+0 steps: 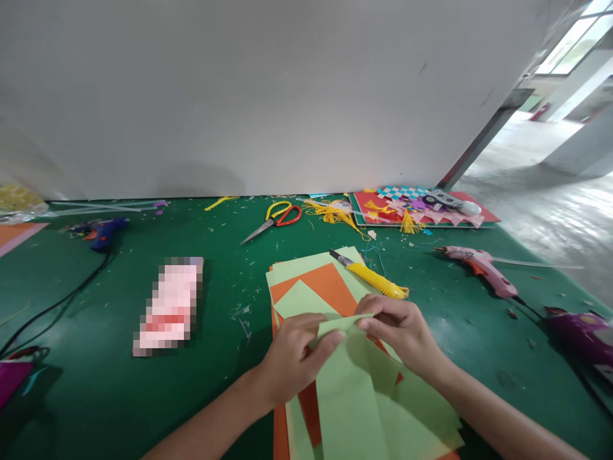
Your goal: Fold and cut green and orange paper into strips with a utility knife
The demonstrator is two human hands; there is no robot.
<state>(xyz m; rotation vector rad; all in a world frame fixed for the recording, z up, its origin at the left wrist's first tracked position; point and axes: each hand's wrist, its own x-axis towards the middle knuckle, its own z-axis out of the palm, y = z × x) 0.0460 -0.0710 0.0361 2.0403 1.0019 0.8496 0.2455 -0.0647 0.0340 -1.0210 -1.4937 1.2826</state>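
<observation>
My left hand [294, 358] and my right hand [400, 329] both pinch the folded top edge of a light green paper sheet [354, 396], fingers pressed together on the crease. The sheet lies on a stack of orange and green paper [316, 284] on the green table. A yellow utility knife [371, 276] rests on the stack just beyond my right hand, blade out.
Scissors with yellow and red handles [275, 218] lie further back. A pink glue gun [481, 267] and a purple glue gun [582, 332] are at the right, a blue glue gun [103, 231] at the left. A decorated craft board [421, 207] sits by the white wall. A pink blurred packet [170, 305] lies left.
</observation>
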